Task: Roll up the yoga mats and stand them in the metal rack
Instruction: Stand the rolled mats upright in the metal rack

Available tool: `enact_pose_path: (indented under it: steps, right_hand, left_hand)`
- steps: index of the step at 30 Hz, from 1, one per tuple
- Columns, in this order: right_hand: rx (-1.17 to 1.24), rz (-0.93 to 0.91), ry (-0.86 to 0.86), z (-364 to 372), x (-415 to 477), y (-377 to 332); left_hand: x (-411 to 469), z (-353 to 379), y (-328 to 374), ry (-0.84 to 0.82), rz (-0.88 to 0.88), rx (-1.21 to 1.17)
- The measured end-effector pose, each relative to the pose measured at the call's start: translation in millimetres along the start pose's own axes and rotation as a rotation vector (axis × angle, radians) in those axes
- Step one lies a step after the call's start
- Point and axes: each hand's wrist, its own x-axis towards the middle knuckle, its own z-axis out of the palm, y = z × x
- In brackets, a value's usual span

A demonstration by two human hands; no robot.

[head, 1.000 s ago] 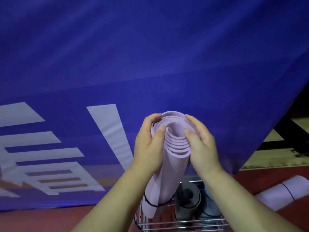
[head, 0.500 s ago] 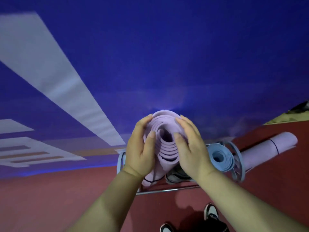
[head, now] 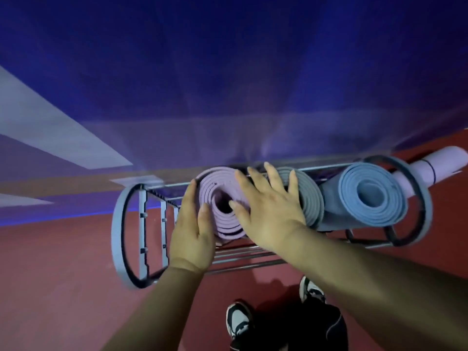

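- Head view: I see the lilac mat (head: 228, 219) rolled and standing on end in the metal rack (head: 117, 231), in the slot just left of the middle, its spiral end facing up at me.
- The left hand (head: 192, 234) lies against the roll's left side. The fingers run fairly straight along it and the thumb rests on the top edge, so I read that grip as apart, steadying rather than clamping.
- The right hand (head: 268, 214) is spread flat over the top of the roll with the thumb at the hollow core. That grip is apart too, pressing down.
- A grey mat (head: 310, 201) stands just beside it on the right, partly under the right fingers, and a blue mat (head: 372, 196) stands next to that, near the rack's right end ring.
- That makes three rolls in the rack, and the compartments at the left end show only bare bars.
- A second lilac roll (head: 430, 168), with a dark band around it, lies on the red floor (head: 63, 274) beyond the right end ring. I cannot tell whether it touches the rack.
- My judgement: the lilac mat is as good as placed once both hands come off, and the banded roll on the floor is left to stand in the rack.
- A blue banner (head: 228, 72) hangs behind the rack. I can see no unrolled mats from here.
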Motion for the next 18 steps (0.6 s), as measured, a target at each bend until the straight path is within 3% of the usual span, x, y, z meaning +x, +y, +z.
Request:
enact_pose_path:
  steps: [4, 12, 15, 18]
  right_hand:
    - [0.038, -0.018, -0.026, 5.9, -17.5, -7.7]
    - [0.085, -0.051, -0.071, -5.0, -17.7, -3.4]
    - [0.076, -0.07, 0.015, -25.4, -27.5, 18.4]
    - [0.047, 0.033, 0.065, -43.2, -45.1, 51.9]
  left_hand:
    - [-19.3, -15.0, 1.9, -0.073, -0.025, 0.117]
    - [-32.0, -27.1, 6.8, -0.062, -0.059, 0.243]
    - [-33.9, -29.5, 17.1, -0.049, -0.011, 0.436]
    - [-31.2, -21.4, 44.2, -0.071, 0.09, 0.574]
